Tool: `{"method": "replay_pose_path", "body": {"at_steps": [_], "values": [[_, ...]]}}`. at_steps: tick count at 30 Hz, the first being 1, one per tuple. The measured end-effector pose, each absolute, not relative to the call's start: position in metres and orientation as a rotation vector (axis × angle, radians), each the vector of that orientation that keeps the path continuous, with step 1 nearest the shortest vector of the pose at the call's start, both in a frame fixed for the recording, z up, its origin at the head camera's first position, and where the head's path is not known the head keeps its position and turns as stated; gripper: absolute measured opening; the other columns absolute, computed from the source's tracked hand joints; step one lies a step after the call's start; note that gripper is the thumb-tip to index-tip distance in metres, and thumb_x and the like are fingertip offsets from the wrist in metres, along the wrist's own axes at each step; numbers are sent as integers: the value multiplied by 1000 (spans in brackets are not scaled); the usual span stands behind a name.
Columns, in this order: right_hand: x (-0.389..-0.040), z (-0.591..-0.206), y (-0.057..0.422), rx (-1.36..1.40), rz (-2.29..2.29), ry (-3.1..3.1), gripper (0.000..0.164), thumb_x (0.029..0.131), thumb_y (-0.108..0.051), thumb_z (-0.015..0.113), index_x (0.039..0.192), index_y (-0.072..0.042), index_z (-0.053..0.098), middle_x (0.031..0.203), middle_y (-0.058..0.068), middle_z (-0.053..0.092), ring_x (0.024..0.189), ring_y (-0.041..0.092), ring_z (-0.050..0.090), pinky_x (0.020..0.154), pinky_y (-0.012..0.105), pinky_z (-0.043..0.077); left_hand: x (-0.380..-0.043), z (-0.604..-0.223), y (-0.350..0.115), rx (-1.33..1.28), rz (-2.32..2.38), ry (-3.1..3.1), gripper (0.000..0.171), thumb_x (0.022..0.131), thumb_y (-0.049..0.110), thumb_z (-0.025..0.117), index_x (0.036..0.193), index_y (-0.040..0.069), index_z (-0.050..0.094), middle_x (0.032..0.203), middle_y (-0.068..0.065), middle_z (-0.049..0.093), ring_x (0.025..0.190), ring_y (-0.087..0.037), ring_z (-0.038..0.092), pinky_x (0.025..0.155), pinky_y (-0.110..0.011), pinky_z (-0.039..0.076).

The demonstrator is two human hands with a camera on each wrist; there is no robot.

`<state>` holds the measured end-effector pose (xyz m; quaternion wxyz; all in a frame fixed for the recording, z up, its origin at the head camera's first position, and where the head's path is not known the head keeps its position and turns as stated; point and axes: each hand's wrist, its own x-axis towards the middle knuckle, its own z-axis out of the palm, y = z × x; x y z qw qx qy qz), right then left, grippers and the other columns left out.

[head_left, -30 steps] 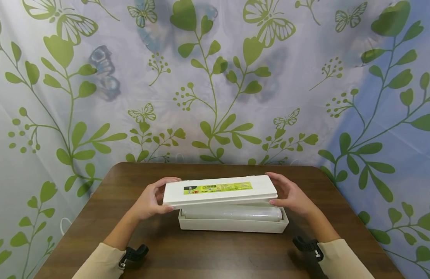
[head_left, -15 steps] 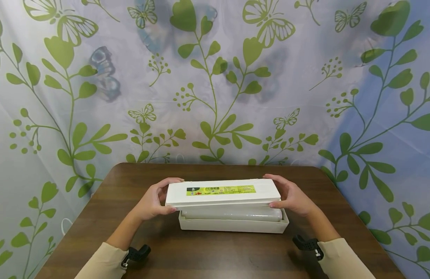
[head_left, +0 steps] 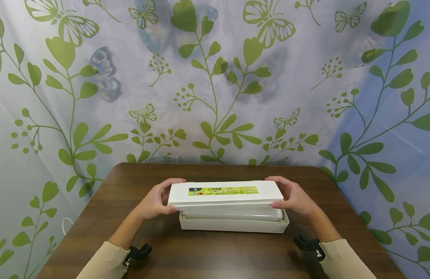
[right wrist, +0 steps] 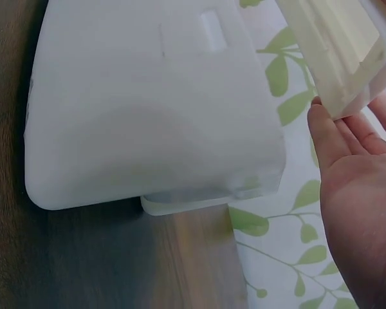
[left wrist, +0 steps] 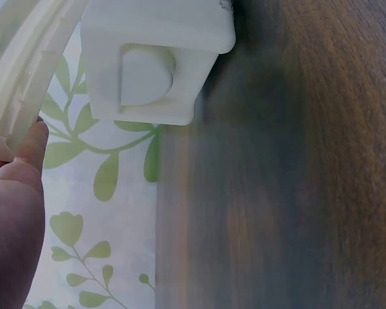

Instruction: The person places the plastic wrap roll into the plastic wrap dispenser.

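Observation:
A white lid with a yellow-green label is held level above a white plastic-wrap box. My left hand grips the lid's left end, thumb on the front edge and fingers behind. At the other end, my right hand holds it the same way. Below the lid, a roll of plastic wrap lies in the box, its upper part hidden. In the left wrist view, the lid stands apart from the box's end wall. A gap also separates lid and box in the right wrist view.
The box stands on a brown wooden table. Behind the table hangs a curtain printed with green leaves and butterflies. Black wrist mounts are strapped at both sleeve cuffs.
Both hands have lowered the lid slightly and shifted it a little to the right. Its tilt has levelled out. The box and roll have stayed in place.

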<state>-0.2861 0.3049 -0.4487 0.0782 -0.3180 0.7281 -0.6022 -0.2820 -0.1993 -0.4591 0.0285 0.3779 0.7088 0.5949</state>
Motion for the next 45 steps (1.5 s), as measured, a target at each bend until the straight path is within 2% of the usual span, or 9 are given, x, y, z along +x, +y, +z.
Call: {"method": "replay_pose_path", "body": {"at_steps": [6,11,18,25,33,37,41,45], "values": [[-285,-448,308,-962,-1813,2153,78,81,10,77,150,3,40,135,9,60,110,14,65,81,34,62,-284,-459,-198,1150,1818,2221,74,79,-5,80,145,-4,45,145,-24,47,118,-15,59,90,-26,59],[-284,-450,311,-966,-1807,2183,78,81,11,77,149,8,38,134,7,61,108,14,65,80,34,62,-284,-457,-195,1125,1830,2192,74,81,-5,79,145,-5,43,140,-26,51,116,-15,60,90,-25,58],[-282,-451,314,-945,-1784,2228,77,79,9,79,147,6,41,131,8,62,108,15,65,81,35,63,-288,-459,-192,1105,1888,2142,79,80,-7,80,147,-10,39,147,-33,43,126,-9,56,99,-20,53],[-281,-452,319,-930,-1767,2267,77,80,10,78,148,3,42,134,11,61,110,17,65,82,35,62,-290,-463,-189,1091,1877,2153,78,79,-7,82,146,-2,43,145,-29,47,124,-11,58,99,-22,55],[-280,-455,324,-919,-1758,2290,76,80,11,77,148,2,44,133,11,62,109,15,66,82,34,62,-292,-465,-189,1055,1799,2274,78,79,0,86,145,-6,45,143,-22,52,123,-10,60,104,-18,50],[-277,-457,325,-884,-1742,2316,77,81,9,78,148,-1,44,135,10,60,111,13,65,84,32,62,-293,-466,-189,1037,1785,2303,77,78,3,87,145,-1,48,143,-19,54,125,-11,59,107,-18,47],[-276,-459,326,-874,-1738,2328,77,81,9,79,148,2,43,136,11,60,112,13,64,85,31,61,-294,-470,-188,1021,1759,2332,76,78,5,88,144,4,50,143,-18,55,127,-13,59,108,-18,45],[-276,-464,328,-857,-1730,2343,76,81,9,79,148,7,42,135,11,61,111,13,65,85,31,61,-294,-474,-186,989,1728,2365,77,78,7,89,144,1,50,143,-18,56,130,-19,58,110,-19,45]]}}
